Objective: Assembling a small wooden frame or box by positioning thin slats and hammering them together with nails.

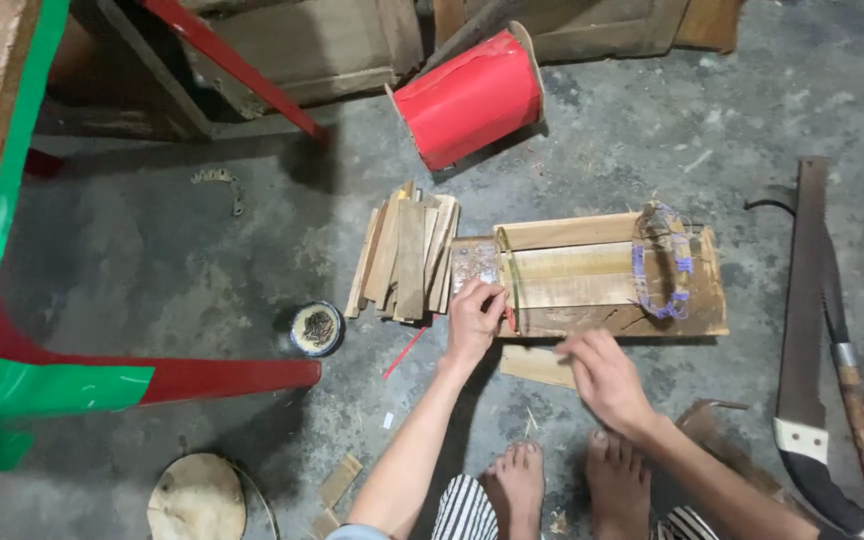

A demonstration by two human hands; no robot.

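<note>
- Two hands work at our wooden jig on the floor.
- Left hand: fingers pinched together on the jig's left end.
- Right hand: blurred, fingers' state unclear, before the jig.
- Wood strips lie just beside.

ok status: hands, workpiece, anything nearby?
Left hand pinching at wooden block edge. Right hand blurred, grip unclear. Slat pile touching block's left end.

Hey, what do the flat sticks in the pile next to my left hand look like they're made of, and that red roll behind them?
The flat sticks look like split bamboo or raw wood: pale tan, unpainted, with a lengthwise grain. The red roll seems to be glossy plastic sheet or tape wound on a spool with a brownish end disc, possibly cardboard or wood; its smooth sheen suggests plastic, though coated paper is possible.
</note>
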